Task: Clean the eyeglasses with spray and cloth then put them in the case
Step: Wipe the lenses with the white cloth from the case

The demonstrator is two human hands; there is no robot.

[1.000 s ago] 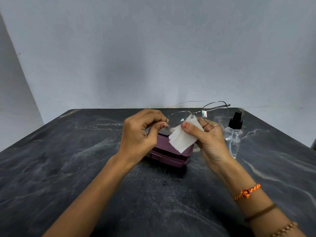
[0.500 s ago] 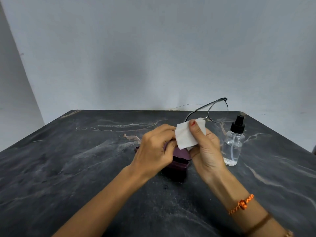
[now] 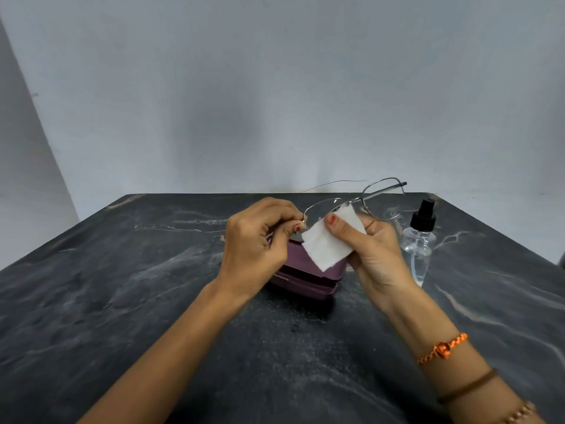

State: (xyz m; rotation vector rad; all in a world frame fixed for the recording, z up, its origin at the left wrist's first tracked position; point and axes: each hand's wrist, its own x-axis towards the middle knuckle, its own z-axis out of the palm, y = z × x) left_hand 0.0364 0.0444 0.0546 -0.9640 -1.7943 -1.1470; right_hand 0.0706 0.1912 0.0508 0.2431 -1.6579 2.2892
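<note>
Left hand (image 3: 253, 240) pinches the glasses (image 3: 354, 200) at the frame's corner; right hand (image 3: 376, 249) grips a white cloth (image 3: 328, 240), apparently pressed on one lens, above the purple case (image 3: 301, 278).

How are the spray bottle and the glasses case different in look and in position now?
The spray bottle is clear with a black pump top and stands upright; the glasses case is dark purple, opaque, low and flat. The bottle stands in plain view right of the hands; the case lies partly hidden behind them. Both rest untouched on the dark table.
</note>
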